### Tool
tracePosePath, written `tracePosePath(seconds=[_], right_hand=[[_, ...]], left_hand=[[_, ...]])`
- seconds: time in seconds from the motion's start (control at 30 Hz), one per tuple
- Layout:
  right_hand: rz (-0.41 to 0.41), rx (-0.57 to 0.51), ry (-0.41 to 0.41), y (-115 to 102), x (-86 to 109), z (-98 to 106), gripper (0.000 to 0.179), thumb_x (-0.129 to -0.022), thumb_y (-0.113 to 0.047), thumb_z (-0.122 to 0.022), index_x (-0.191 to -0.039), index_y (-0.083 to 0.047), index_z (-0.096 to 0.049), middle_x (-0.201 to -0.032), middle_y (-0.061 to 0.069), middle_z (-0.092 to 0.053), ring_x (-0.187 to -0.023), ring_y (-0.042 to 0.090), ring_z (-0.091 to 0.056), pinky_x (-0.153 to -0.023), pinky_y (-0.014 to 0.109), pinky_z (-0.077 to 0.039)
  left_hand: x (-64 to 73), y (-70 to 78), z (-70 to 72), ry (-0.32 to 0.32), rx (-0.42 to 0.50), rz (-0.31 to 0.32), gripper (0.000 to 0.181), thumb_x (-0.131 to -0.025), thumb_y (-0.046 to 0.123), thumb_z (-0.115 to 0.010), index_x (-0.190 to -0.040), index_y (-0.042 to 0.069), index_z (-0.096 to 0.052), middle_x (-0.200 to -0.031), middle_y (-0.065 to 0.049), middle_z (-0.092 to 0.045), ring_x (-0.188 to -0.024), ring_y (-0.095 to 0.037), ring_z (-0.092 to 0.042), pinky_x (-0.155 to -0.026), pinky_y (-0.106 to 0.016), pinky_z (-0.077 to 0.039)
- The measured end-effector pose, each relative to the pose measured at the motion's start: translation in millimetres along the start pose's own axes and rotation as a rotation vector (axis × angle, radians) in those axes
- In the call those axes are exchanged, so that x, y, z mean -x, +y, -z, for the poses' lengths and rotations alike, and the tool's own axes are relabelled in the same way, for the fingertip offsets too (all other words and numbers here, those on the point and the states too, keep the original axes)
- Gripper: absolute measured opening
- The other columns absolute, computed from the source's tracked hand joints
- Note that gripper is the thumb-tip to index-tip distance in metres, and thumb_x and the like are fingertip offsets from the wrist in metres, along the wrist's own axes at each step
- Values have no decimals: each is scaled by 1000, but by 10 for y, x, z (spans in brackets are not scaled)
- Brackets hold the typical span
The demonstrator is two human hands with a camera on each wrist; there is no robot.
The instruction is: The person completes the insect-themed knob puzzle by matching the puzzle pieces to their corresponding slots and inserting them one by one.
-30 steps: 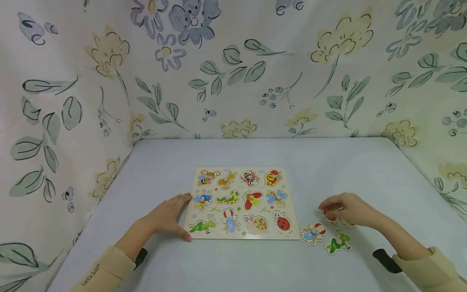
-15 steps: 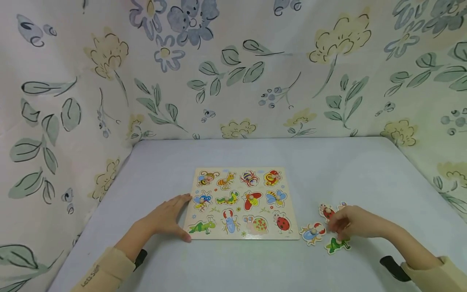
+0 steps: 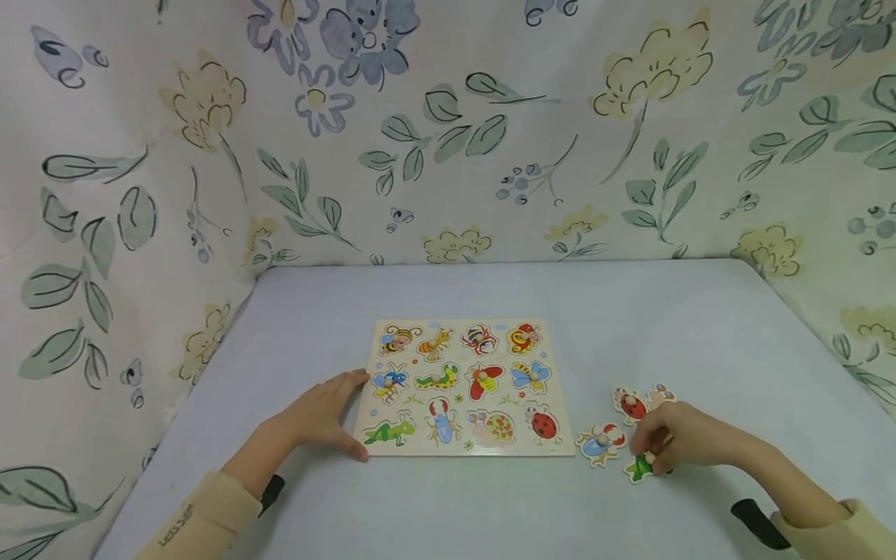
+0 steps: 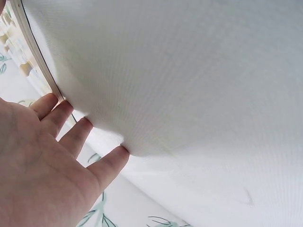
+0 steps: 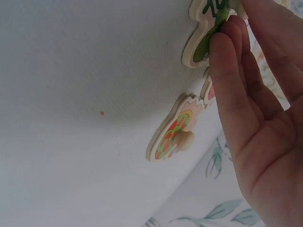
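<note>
My left hand (image 3: pixel 323 414) lies at the left edge of a wooden peg puzzle board (image 3: pixel 448 450), fingers spread and thumb at the near corner. In the left wrist view its fingertips (image 4: pixel 83 122) touch the board's edge and the table. To the board's right, my right hand (image 3: pixel 689 437) pinches the knob of a green grasshopper puzzle piece (image 5: pixel 203 45), partly hidden behind the fingers. Around it lie a blue beetle piece (image 3: pixel 599 446), a ladybug piece (image 3: pixel 631 407) and a snail piece (image 3: pixel 659 394), whose knob shows in the right wrist view.
Knobbed insect pieces, among them a caterpillar (image 3: pixel 437 378) and a spider (image 3: pixel 480 341), fill the board's upper two rows. Its bottom row shows pictures without knobs, such as a printed ladybug (image 3: pixel 542 425). Floral cloth (image 3: pixel 462 155) hangs behind the white table (image 3: pixel 315 311).
My right hand has moved from over the ladybug and snail pieces toward the near side, onto the grasshopper piece, uncovering those two. The left hand has stayed at the board.
</note>
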State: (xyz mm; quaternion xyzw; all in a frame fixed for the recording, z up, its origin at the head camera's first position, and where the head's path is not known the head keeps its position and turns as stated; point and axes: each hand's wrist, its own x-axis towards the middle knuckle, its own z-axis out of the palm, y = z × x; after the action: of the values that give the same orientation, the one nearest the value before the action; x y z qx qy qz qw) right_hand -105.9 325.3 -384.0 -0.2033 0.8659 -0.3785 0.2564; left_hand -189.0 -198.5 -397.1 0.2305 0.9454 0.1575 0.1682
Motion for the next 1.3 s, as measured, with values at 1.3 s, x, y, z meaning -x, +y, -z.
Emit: tracePosePath(seconds=[1.3], right_hand=[[28, 95, 43, -29, -21, -48, 17, -70, 0, -81, -75, -13, -71, -73, -12, -63, -63, -1, -52, -52, 21, -50]], left_hand=[[9, 61, 47, -16, 0, 0, 119, -58, 53, -89, -147, -1, -32, -153, -22, -33, -139, -42, -29, -110, -64, -25]])
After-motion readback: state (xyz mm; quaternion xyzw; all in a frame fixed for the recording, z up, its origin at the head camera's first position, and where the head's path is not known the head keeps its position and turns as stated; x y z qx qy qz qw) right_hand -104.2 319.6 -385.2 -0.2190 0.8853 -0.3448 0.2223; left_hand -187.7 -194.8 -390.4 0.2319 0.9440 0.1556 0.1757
